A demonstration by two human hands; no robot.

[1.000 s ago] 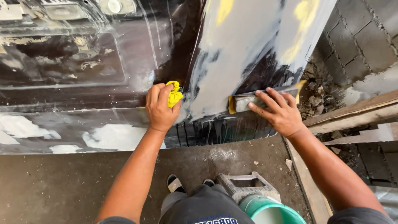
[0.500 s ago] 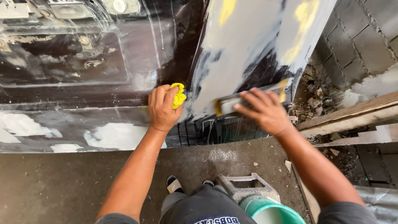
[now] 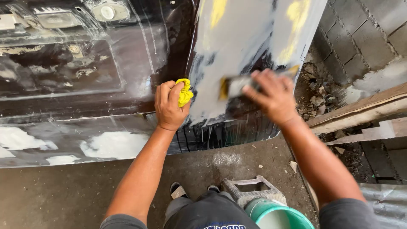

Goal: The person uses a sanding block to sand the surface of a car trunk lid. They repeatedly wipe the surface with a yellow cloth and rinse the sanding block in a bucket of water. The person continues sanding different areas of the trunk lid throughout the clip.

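My left hand is closed around a small yellow cloth and rests against the dark car panel. My right hand presses a flat sanding block against the grey-white filler patch on the panel; the hand and block are motion-blurred. Wet grey streaks run down the panel's lower edge beneath both hands. Yellow patches show near the top of the filled area.
A green bucket and a small grey stool stand on the concrete floor by my feet. A wooden plank and rubble lie to the right, below a block wall. White filler spots mark the lower left panel.
My right hand has slid the sanding block up and to the left across the filler patch. My left hand with the cloth has stayed in place.
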